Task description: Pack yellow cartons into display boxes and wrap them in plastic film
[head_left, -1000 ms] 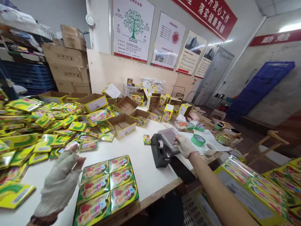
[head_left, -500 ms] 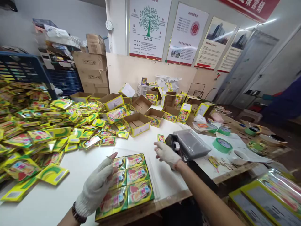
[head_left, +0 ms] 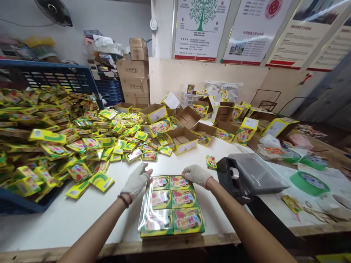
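Observation:
A block of small green-and-yellow boxes (head_left: 185,199), laid in two columns, sits at the table's near edge. Shiny clear plastic film (head_left: 157,219) lies over it and sticks out past its left side. My left hand (head_left: 136,182), in a white fingerless-looking glove, is at the block's far left corner; thumb and forefinger show a gap, and whether they touch the film is unclear. At the far right corner my gloved right hand (head_left: 197,175) has its fingers pressed together on the film's edge. One loose small box (head_left: 211,162) lies beyond that hand.
Small boxes (head_left: 90,146) are heaped on the left, around a blue crate (head_left: 63,75). Open display cartons (head_left: 182,140) stand behind. To the right are a black tape dispenser (head_left: 230,175), a stack of clear plastic bags (head_left: 259,175), green tape (head_left: 309,183) and scissors (head_left: 318,213).
My right hand has come back from near the dispenser to the block's far right corner. My left hand has shifted to the far left corner. Film now covers the boxes; the view has turned left.

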{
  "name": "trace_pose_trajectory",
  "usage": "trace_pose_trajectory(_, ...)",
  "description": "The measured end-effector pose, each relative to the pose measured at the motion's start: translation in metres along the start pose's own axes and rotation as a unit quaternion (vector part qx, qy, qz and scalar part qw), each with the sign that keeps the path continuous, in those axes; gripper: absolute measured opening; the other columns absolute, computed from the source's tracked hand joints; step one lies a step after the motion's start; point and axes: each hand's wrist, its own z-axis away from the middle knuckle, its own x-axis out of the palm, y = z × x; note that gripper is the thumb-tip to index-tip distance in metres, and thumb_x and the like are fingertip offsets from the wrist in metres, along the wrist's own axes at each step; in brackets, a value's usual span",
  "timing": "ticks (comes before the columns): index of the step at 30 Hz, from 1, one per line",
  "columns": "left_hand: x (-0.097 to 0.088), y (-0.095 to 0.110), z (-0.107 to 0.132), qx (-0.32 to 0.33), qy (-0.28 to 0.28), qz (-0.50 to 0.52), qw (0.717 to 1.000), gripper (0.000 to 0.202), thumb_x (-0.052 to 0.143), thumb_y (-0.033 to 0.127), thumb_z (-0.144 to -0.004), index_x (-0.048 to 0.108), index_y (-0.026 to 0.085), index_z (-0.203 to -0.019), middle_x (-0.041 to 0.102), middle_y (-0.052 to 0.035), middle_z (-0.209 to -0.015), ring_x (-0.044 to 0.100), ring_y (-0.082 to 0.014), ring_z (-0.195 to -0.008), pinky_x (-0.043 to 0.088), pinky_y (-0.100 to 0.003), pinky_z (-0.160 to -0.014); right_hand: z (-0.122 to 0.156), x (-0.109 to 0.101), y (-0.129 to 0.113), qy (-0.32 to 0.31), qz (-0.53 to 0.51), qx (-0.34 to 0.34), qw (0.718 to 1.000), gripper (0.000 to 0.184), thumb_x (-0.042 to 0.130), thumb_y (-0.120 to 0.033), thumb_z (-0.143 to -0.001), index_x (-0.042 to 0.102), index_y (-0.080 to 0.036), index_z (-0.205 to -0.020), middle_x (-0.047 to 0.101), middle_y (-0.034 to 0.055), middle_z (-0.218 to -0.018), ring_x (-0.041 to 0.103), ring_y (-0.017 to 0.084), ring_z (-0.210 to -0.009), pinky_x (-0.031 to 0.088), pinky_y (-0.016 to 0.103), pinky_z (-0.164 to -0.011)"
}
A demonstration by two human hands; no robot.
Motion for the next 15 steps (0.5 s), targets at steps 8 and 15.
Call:
trace_pose_trajectory(8,0.001,-0.008,0.006,0.017,-0.022,-0.089,0.996,0.034,0.044,0.048,-0.081,0.058,0.018,-0.071,0.057,-0.0020,-0.072,0.054,-0.0177,-0.070,0.044,-0.028,-0.064,0.011,-0.001,0.009,-0.030,-0.091,0.025,0.995,0.023,0.049,-0.025,-0.084,0.057,-0.016,-0.065,0.048,-0.0043,-0.049,0.045,0.009,-0.044,0.038,0.021,-0.044)
trace_pose_trajectory(15,0.043,0.042,0.005,0.294,-0.163,-0.404,0.851,0.031,0.047,0.004,-0.077,0.064,0.022,-0.094,0.062,-0.0055,-0.102,0.056,-0.0207,-0.095,0.040,-0.035,-0.089,0.004,0.003,0.010,-0.007,-0.085,0.029,0.996,0.022,0.052,-0.019,-0.084,0.064,-0.013,-0.066,0.054,-0.0017,-0.051,0.044,0.009,-0.042,0.038,0.021,-0.043)
